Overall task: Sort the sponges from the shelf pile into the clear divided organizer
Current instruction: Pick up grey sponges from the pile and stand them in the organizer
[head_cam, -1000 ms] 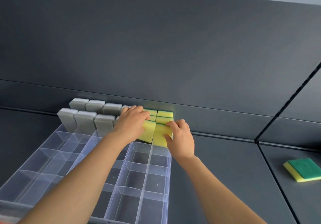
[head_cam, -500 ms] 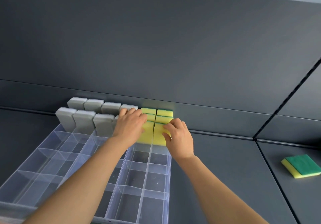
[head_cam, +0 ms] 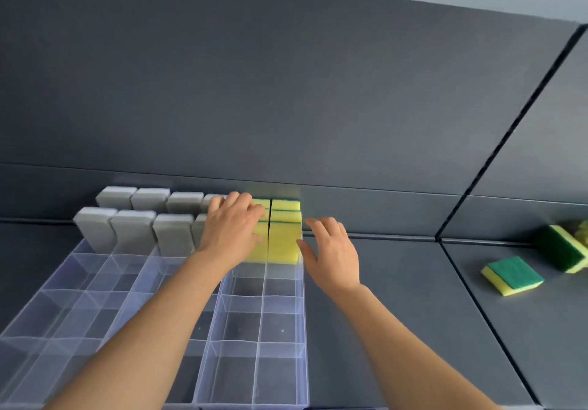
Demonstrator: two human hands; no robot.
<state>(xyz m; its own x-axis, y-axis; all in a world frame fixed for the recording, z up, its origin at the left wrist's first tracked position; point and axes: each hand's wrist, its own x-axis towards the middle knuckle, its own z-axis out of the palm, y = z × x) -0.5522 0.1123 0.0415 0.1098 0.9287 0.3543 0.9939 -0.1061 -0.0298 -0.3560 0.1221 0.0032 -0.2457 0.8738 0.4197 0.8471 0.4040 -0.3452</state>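
Yellow sponges (head_cam: 284, 242) stand upright in the organizer's (head_cam: 261, 323) far right compartments, at its 1 o'clock corner. Grey sponges (head_cam: 133, 231) fill the far rows at their 9 o'clock. The left hand (head_cam: 230, 234) rests on the left yellow sponges, fingers laid loosely over their tops. The right hand (head_cam: 332, 252), at their 3 o'clock, is spread wide and holds nothing, its thumb just beside them. Two loose sponges (head_cam: 512, 276) sit on the shelf (head_cam: 397, 314), well apart at 3 o'clock.

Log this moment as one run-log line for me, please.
left hand: resting on yellow sponges in clear organizer | right hand: open beside them, empty | grey sponges: upright, far rows | loose sponges: shelf, right
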